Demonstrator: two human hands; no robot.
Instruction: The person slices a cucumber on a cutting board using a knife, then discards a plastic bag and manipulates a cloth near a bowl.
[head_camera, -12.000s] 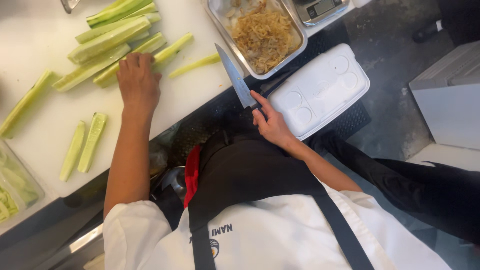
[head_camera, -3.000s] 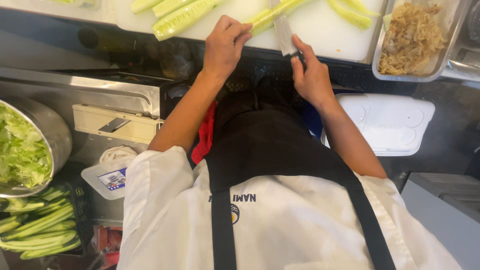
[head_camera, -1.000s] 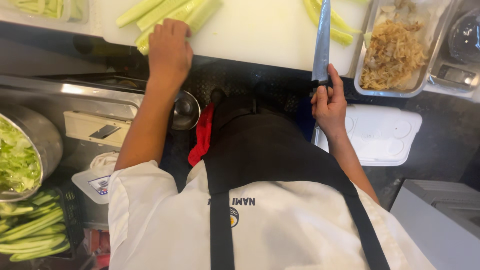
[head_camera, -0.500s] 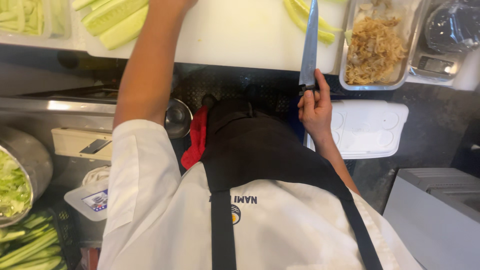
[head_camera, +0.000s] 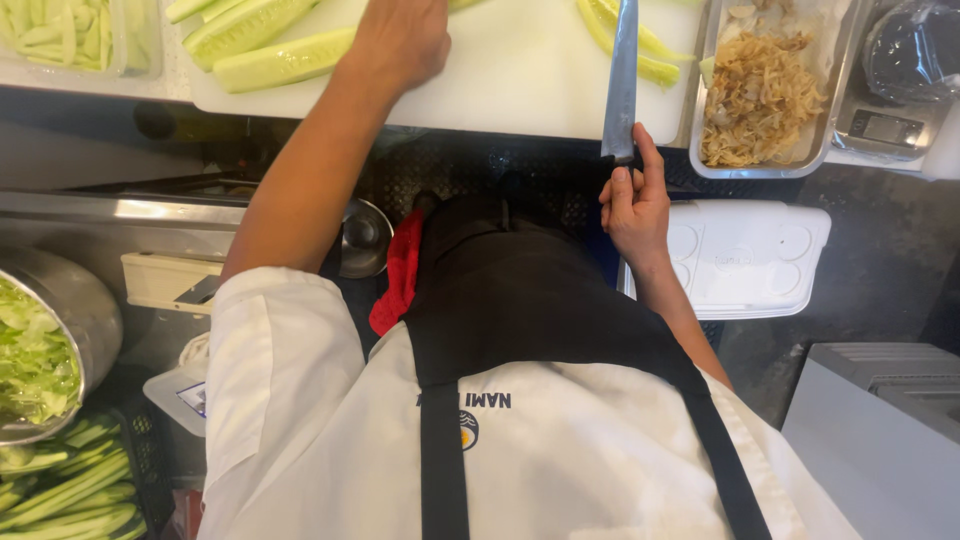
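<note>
In the head view, looking straight down the person's own front, the left hand (head_camera: 400, 40) reaches forward with the arm almost fully stretched and lies palm-down on the white cutting board (head_camera: 500, 80), near its far-left part; its fingertips run past the top of the picture, so whether they press anything there cannot be told, but the hand lies flat rather than clenched, touching the end of a peeled cucumber length (head_camera: 285, 62) that lies toward the board's left edge. More cucumber lengths (head_camera: 245, 20) lie just behind it at the left corner. The right hand (head_camera: 633, 205) sits close to the body, below the board's near edge, wrist bent back and fingers wrapped round the handle of a knife (head_camera: 622, 75), forefinger lifted along it; the blade points away across the board near its right edge. Pale yellowish strips (head_camera: 640, 50) lie on the board touching the blade's right side. Just beside the board's right edge stands a metal tray (head_camera: 835, 90) holding shredded brown trimmings (head_camera: 755, 100). A black apron (head_camera: 520, 300) covers the white jacket below
</note>
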